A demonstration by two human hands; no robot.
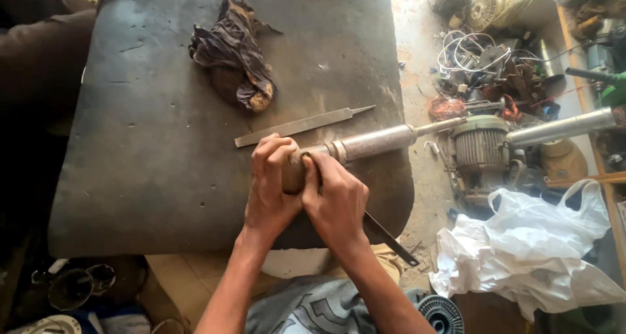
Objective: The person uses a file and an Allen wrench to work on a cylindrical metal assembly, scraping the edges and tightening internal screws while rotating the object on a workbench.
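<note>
Both hands grip the near end of a long metal shaft (375, 142) lying across a dark, scuffed work mat (150, 145): the left hand (270, 184) and right hand (336, 203) have fingers curled tight around it, hiding that end (its shape is hard to make out). Beyond lie a flat file (300, 125) and a crumpled rag (238, 54). Farther right, the dusty floor holds an electric motor (479, 151) and a white plastic bag (528, 249).

Two hands are seen, the left hand (272, 181) and the right hand (334, 203), both clasped on one rotor shaft (365, 145). One file (301, 125) is counted just beyond them, and one rag (236, 50) farther off. One motor (481, 150) and one white bag (528, 246) are seen to the right.
</note>
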